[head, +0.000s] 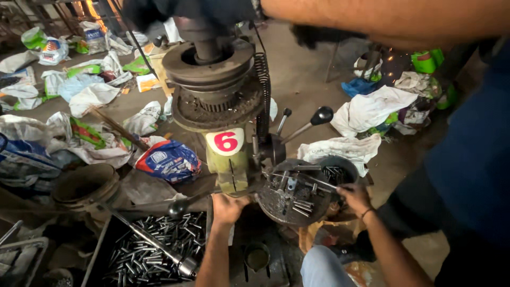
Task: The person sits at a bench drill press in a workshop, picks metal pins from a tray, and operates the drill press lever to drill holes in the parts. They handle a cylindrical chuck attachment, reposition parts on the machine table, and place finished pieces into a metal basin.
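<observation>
- Left hand [227,208]: lower centre of the frame, pressed up against the underside of the green drill-press head [229,165]; fingers hidden, so its grip could not be told.
- Right hand [355,195]: right of centre, fingers closed on a thin metal rod [305,179] lying across the round tray [276,204].
- Round tray: dark metal dish just right of the machine head, holding short metal pins [303,207] and loose scraps.
- Dark bucket [340,169]: touching the tray's upper right rim, more pins inside.
- Drill-press head: centre of frame, stepped pulley [208,62] on top, coiled black cable [262,90] at its right, black-knobbed feed levers [321,115] pointing to the right.
- Black crate [101,255]: lower left, filled with silver cylindrical pins [154,244]; a long handle [143,236] lay across it.
- Floor [303,79]: strewn with white sacks [372,109] at right, and a blue printed bag [170,161] left of the machine.
</observation>
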A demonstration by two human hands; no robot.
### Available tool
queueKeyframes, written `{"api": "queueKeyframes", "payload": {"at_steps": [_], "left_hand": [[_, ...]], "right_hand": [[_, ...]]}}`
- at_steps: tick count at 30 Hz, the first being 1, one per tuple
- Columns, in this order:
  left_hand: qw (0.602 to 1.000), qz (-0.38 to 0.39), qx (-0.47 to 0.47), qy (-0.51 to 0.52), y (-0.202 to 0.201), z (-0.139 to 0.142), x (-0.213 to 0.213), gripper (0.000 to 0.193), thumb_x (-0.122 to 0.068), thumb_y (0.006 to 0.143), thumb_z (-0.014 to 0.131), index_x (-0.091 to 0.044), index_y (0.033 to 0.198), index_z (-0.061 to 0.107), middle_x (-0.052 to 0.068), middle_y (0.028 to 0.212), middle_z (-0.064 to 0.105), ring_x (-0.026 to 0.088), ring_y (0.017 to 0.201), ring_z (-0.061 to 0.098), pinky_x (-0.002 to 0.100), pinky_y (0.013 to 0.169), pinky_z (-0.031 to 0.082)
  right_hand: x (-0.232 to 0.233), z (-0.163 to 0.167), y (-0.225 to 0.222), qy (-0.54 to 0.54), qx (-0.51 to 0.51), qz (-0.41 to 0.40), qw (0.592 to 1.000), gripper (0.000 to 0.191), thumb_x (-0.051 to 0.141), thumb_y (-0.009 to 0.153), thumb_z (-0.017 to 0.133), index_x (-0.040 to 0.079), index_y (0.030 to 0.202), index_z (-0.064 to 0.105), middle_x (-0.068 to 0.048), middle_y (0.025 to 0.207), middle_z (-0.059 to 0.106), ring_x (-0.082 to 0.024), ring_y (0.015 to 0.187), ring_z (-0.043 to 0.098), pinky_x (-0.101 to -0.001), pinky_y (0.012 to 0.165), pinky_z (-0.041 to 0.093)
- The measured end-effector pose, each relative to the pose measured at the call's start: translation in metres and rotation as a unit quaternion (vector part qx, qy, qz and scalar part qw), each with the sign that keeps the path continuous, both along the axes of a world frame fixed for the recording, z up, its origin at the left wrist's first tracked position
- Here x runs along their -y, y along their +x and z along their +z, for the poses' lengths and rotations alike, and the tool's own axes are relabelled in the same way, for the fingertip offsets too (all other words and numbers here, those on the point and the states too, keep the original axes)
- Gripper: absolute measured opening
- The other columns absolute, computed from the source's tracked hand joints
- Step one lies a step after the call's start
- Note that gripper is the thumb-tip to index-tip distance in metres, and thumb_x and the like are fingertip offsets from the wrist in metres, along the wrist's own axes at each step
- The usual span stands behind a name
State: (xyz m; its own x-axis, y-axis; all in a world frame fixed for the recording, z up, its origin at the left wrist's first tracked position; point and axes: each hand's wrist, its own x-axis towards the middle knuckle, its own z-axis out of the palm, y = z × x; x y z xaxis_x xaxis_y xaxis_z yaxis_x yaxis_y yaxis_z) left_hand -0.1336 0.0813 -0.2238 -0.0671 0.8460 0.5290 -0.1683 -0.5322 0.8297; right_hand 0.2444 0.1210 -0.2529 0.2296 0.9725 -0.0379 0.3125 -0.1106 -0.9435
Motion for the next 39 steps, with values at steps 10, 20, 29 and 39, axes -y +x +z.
{"api": "queueKeyframes", "payload": {"at_steps": [10, 20, 29, 39], "left_hand": [[0.991, -0.059, 0.116, -0.017, 0.017, -0.007, 0.009, 0.039, -0.008, 0.087, 0.065, 0.000, 0.124, 0.054, 0.008, 0.103, 0.073, 0.020, 0.088, 0.075, 0.038, 0.079, 0.068], [0.987, -0.048, 0.146, -0.039, 0.063, 0.031, 0.043, 0.077, 0.000, 0.072, 0.084, 0.006, 0.135, 0.042, 0.019, 0.126, 0.066, 0.027, 0.109, 0.073, 0.045, 0.089, 0.068], [0.971, 0.201, -0.128, 0.027, 0.037, 0.040, 0.090, 0.090, -0.021, 0.059, 0.096, 0.003, 0.135, 0.054, 0.021, 0.131, 0.062, 0.035, 0.124, 0.058, 0.044, 0.106, 0.045], [0.919, 0.234, -0.286, 0.137, 0.046, 0.040, 0.203, 0.047, -0.015, 0.080, 0.083, -0.006, 0.124, 0.068, 0.012, 0.124, 0.069, 0.034, 0.111, 0.061, 0.047, 0.091, 0.049]], "right_hand": [[0.076, -0.027, 0.040, 0.092, -0.268, -0.076, 0.956, 0.017, 0.014, 0.096, 0.069, 0.001, 0.106, 0.072, -0.007, 0.092, 0.074, -0.016, 0.077, 0.070, -0.0288, 0.071, 0.055], [0.192, 0.059, 0.042, 0.312, 0.028, 0.001, 0.950, 0.019, 0.016, 0.105, 0.072, -0.002, 0.109, 0.072, -0.010, 0.092, 0.075, -0.010, 0.082, 0.068, -0.0246, 0.081, 0.052], [0.259, 0.145, -0.009, 0.353, 0.258, 0.065, 0.897, 0.014, 0.009, 0.103, 0.074, -0.002, 0.111, 0.074, -0.011, 0.096, 0.074, -0.010, 0.087, 0.071, -0.0217, 0.078, 0.056], [0.244, 0.233, -0.152, 0.479, 0.359, 0.315, 0.736, 0.018, -0.006, 0.084, 0.074, 0.000, 0.101, 0.074, -0.012, 0.100, 0.073, -0.028, 0.097, 0.073, -0.0366, 0.086, 0.060]]}}
